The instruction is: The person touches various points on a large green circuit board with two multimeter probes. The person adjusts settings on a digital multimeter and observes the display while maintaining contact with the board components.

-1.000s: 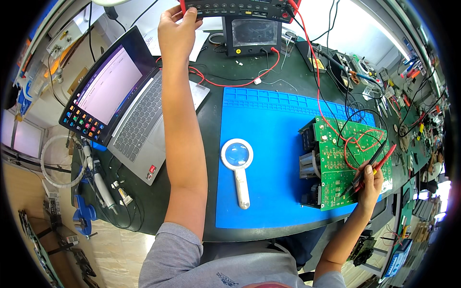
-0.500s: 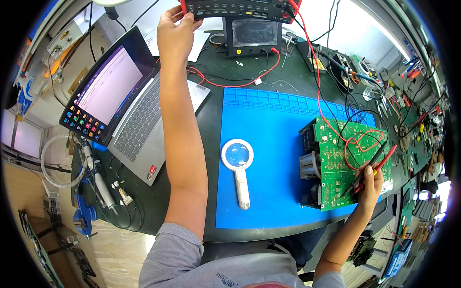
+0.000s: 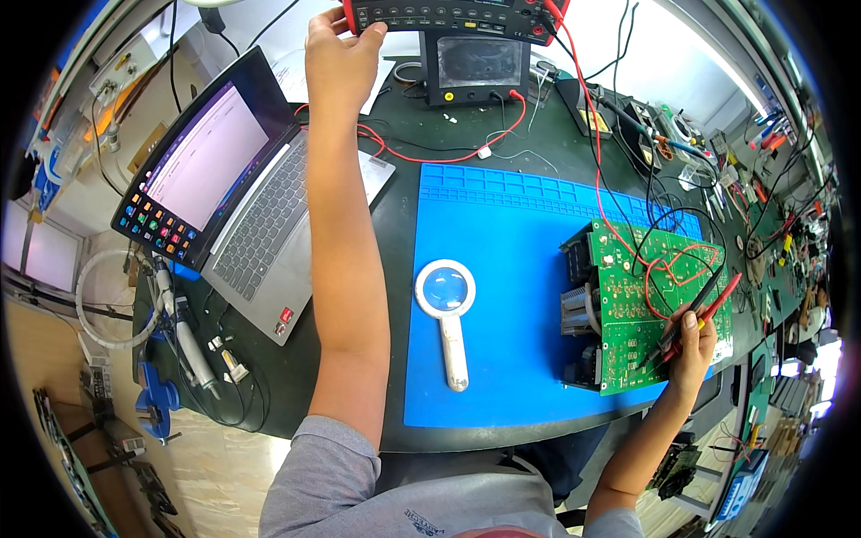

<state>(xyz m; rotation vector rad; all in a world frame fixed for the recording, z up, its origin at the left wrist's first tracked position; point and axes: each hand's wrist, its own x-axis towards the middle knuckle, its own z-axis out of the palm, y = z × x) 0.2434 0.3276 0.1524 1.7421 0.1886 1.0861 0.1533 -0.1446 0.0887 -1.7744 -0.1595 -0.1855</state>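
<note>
At the top, my left hand (image 3: 343, 70) grips the left end of a black bench multimeter (image 3: 430, 18) with red corners. Its thumb lies on the lower part of the button panel, and the other fingers are partly hidden behind the edge. My right hand (image 3: 691, 351) is closed round a black and a red test probe (image 3: 720, 298), both held together over the right part of a green circuit board (image 3: 632, 309). Their tips are hard to make out. Red and black leads run from the probes up to the meter. Black components and a finned metal part show along the board's left side.
A white magnifying glass (image 3: 451, 336) lies on the blue work mat (image 3: 502, 359). An open laptop (image 3: 260, 215) stands left, beside my left forearm. Behind the mat is a dark-screened instrument (image 3: 475, 67) with red and black leads. Tools and cables crowd the right side.
My left hand has shifted slightly right, its thumb further along the meter's button panel. My right hand still holds the probes in the same place.
</note>
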